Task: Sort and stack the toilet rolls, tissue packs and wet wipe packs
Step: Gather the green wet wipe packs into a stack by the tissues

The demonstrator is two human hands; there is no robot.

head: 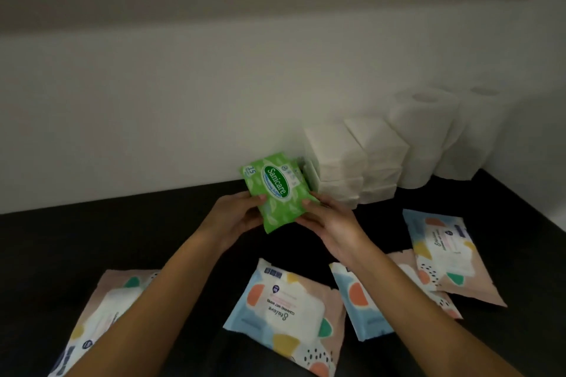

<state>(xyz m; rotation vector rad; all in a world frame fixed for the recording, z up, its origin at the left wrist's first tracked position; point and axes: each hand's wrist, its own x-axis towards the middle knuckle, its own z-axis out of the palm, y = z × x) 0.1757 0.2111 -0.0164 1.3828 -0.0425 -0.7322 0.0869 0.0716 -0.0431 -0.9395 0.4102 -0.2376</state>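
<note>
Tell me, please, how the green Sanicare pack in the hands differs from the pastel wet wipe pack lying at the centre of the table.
The green pack is leaf-patterned green all over; the pastel pack is blue and pink with coloured shapes. The green pack is held tilted above the table between the left hand and right hand; the pastel pack lies flat, untouched. The green pack looks smaller. Both are soft, flat, printed packs.

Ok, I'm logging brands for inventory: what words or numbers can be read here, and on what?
"Sanicare": on the green plastic wet wipe pack.
"15": top left corner of that pack.
"CLEANING WET WIPES": upside down on the middle pastel patterned wet wipe pack.
Script brand beside it, and print on the other pastel packs: too blurred to read.
</note>
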